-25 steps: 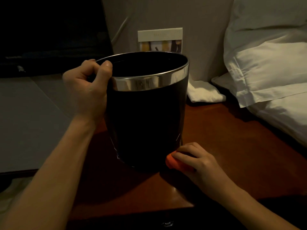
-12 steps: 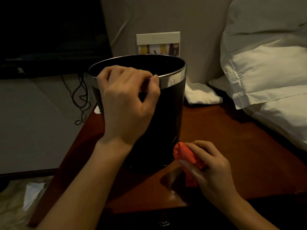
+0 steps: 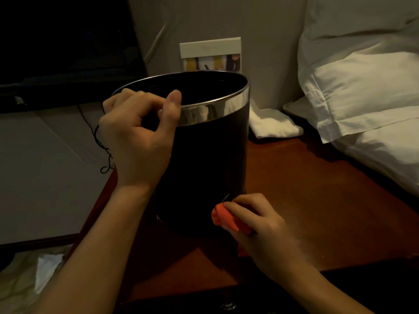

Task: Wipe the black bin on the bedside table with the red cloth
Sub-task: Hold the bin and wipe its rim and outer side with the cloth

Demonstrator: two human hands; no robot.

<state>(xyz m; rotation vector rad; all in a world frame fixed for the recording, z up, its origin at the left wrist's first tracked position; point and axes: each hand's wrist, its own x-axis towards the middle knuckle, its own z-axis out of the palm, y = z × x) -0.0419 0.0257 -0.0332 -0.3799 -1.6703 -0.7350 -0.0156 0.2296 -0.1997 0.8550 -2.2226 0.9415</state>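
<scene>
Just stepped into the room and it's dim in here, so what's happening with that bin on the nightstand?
A person is wiping a black round bin with a shiny metal rim that stands on the reddish-brown wooden bedside table. The left hand grips the bin's rim to steady it. The right hand holds a bunched red cloth against the bin's lower side, near its base. A folded white towel lies behind the bin, beside the white pillows.

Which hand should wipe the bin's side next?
Right. The right hand already grips the red cloth against the black bin low on its side; the left hand holds the rim, steadying it.
</scene>
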